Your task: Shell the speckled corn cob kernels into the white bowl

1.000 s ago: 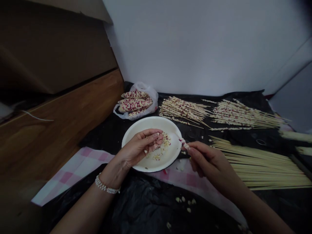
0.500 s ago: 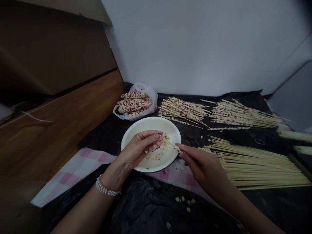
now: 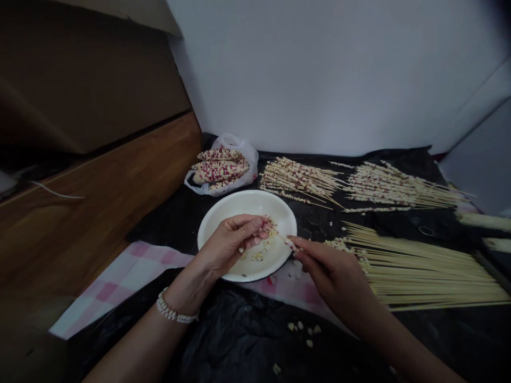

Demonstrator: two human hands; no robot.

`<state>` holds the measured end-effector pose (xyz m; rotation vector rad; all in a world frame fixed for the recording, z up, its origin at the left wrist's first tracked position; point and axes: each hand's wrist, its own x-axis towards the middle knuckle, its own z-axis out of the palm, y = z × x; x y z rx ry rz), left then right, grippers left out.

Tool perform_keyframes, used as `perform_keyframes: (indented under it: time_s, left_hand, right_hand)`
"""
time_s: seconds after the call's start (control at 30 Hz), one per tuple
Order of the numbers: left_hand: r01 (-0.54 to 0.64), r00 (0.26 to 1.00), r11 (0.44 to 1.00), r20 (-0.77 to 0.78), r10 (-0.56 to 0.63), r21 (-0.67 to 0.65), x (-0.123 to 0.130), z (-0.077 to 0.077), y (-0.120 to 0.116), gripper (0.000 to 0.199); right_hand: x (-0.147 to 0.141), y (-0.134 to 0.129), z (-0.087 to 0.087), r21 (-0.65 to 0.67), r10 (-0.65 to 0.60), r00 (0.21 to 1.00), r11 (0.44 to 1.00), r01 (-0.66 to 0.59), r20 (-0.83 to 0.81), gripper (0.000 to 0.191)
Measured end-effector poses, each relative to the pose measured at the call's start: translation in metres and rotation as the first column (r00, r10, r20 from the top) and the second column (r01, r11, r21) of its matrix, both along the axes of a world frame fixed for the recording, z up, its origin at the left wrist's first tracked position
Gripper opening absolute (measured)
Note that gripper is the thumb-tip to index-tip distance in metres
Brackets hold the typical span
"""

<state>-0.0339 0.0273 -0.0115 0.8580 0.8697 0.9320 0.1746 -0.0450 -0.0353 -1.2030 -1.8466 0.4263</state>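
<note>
My left hand (image 3: 235, 236) is over a white bowl (image 3: 211, 215), its thumb and fingers pinched on a corn kernel at the tip of a thin skewer (image 3: 281, 236). The kernel is small and partly hidden by the fingers. My right hand (image 3: 325, 263), at the bowl's right rim, grips the skewer, which points left toward my left fingertips. Several white and purple kernels are threaded on it by my right fingers. Loose corn kernels (image 3: 257, 256) lie inside the bowl, partly covered by my left hand.
Behind the bowl, a plastic bag (image 3: 251, 154) holds several speckled corn cobs (image 3: 221, 171). Two piles of kernel-threaded skewers (image 3: 301, 178) lie at the back, and bare skewers (image 3: 431, 271) lie at the right. Loose kernels dot the black plastic sheet (image 3: 239, 335). A wooden board (image 3: 120, 175) stands left.
Both hands stay nearly in place. My left fingertips have shifted slightly to the right, closer along the skewer's tip.
</note>
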Motion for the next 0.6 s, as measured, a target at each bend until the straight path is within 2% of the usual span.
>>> perform_keyframes:
  time_s: [0.33,0.6]
  left_hand:
    - [0.013,1.000,0.999,0.010,-0.013,-0.031,0.0011,0.0011,0.0002,0.033]
    - [-0.039,0.999,0.999,-0.029,0.039,-0.004,0.0014,-0.0018,-0.0003,0.034]
  right_hand:
    - [-0.0011,-0.0005,-0.0021,0.055,-0.001,1.000,0.998,0.001,0.004,0.029]
    - [-0.0041,-0.0032,-0.0009,0.110,-0.039,0.999,0.993,0.035,0.036,0.027]
